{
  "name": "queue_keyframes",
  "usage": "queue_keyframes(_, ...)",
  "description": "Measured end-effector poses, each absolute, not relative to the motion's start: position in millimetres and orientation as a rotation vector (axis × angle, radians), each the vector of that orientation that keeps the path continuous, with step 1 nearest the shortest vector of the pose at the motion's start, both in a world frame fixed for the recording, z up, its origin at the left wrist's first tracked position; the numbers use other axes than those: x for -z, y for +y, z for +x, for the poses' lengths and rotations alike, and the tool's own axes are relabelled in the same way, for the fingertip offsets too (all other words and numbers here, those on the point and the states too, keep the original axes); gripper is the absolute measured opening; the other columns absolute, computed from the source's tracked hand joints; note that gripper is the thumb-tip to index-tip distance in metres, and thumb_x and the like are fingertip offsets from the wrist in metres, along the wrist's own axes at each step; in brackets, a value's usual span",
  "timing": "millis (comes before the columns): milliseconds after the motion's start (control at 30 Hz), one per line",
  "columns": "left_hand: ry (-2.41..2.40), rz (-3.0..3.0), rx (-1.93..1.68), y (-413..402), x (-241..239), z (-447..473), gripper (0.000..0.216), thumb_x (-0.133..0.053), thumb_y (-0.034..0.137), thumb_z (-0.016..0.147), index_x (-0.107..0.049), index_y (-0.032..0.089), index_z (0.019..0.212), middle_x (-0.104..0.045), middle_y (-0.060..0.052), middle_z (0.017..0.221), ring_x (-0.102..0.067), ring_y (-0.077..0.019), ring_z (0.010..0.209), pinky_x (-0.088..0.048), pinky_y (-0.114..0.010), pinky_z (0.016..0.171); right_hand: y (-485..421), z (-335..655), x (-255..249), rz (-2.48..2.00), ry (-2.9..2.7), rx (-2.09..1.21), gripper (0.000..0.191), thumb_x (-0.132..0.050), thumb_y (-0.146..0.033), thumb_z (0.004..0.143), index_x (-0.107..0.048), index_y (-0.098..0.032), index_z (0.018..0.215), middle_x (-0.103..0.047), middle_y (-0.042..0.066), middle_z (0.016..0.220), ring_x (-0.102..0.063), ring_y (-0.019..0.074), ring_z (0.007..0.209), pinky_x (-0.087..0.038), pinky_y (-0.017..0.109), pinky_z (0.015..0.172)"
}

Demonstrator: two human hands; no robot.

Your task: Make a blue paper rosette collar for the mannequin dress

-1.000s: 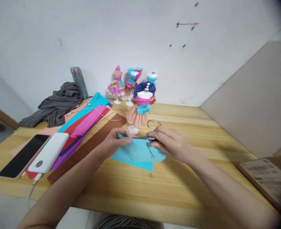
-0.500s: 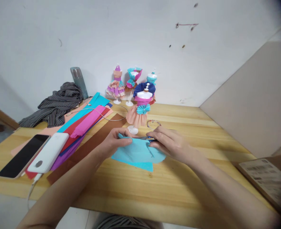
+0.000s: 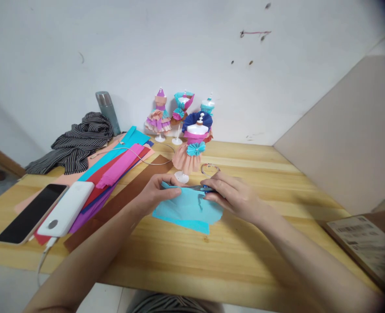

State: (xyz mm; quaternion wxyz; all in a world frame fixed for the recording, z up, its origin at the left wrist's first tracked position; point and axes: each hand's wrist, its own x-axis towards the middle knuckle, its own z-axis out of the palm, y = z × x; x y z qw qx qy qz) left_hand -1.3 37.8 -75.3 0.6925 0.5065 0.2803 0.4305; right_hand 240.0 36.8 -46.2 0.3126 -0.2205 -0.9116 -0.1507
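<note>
My left hand (image 3: 162,189) pinches the upper left edge of a light blue sheet of paper (image 3: 187,208). In my right hand (image 3: 229,191) is a pair of scissors (image 3: 208,188) with blue handles, its blades pointing left along the paper's upper edge. The fingers partly cover the handles. The sheet hangs just above the wooden table, and its lower edge looks darker blue. Right behind my hands stands a small white dress form (image 3: 197,128) in a pink and peach paper dress with a blue rosette.
More dressed forms (image 3: 159,117) stand by the wall. Coloured paper strips (image 3: 120,169), a phone (image 3: 32,213), a white power bank (image 3: 66,208), a striped cloth (image 3: 81,139) and a flask (image 3: 108,113) lie or stand left. A bracelet-like ring (image 3: 210,169) lies behind my right hand; a cardboard box (image 3: 362,243) sits right.
The scissors have shifted slightly left along the paper, and more of their handle and blades shows. The sheet's right end has drawn in a little. My left hand keeps its grip.
</note>
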Motion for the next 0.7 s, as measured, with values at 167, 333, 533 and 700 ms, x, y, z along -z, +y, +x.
queue_keyframes(167, 0.749, 1.191, -0.995, 35, 71, 0, 0.025, -0.082, 0.034, 0.063, -0.069, 0.014, 0.071, -0.061, 0.002, 0.06, -0.047, -0.0071, 0.052, -0.033, -0.019, 0.051, 38, 239, 47, -0.578, -2.394, 0.397, 0.026, -0.042, -0.033, 0.099, -0.058, -0.013, 0.105, -0.063, 0.008, 0.08, -0.059, 0.0154, 0.067, -0.046, 0.024, 0.055)
queue_keyframes(333, 0.746, 1.152, -0.977, 33, 66, -2, 0.034, -0.085, 0.035, 0.058, -0.076, 0.017, 0.086, -0.067, 0.0, 0.069, -0.055, -0.0103, 0.06, -0.041, -0.021, 0.056, 39, 241, 49, -0.617, -2.354, 0.424, 0.026, -0.042, -0.033, 0.099, -0.058, -0.013, 0.104, -0.063, 0.009, 0.079, -0.059, 0.0166, 0.068, -0.047, 0.025, 0.055)
queue_keyframes(533, 0.759, 1.035, -0.95, 32, 66, 0, 0.034, -0.084, 0.034, 0.06, -0.078, 0.017, 0.089, -0.074, -0.005, 0.079, -0.062, -0.0144, 0.066, -0.047, -0.026, 0.064, 39, 241, 50, -0.622, -2.33, 0.447, 0.026, -0.041, -0.034, 0.099, -0.058, -0.015, 0.105, -0.062, 0.008, 0.078, -0.059, 0.0173, 0.069, -0.047, 0.026, 0.057)
queue_keyframes(700, 0.765, 0.943, -0.957, 30, 64, 4, 0.032, -0.085, 0.035, 0.059, -0.079, 0.016, 0.083, -0.074, -0.004, 0.074, -0.063, -0.0149, 0.062, -0.047, -0.027, 0.063, 39, 240, 49, -0.61, -2.365, 0.443, 0.026, -0.042, -0.033, 0.099, -0.058, -0.013, 0.106, -0.063, 0.008, 0.078, -0.059, 0.0163, 0.067, -0.046, 0.025, 0.055)
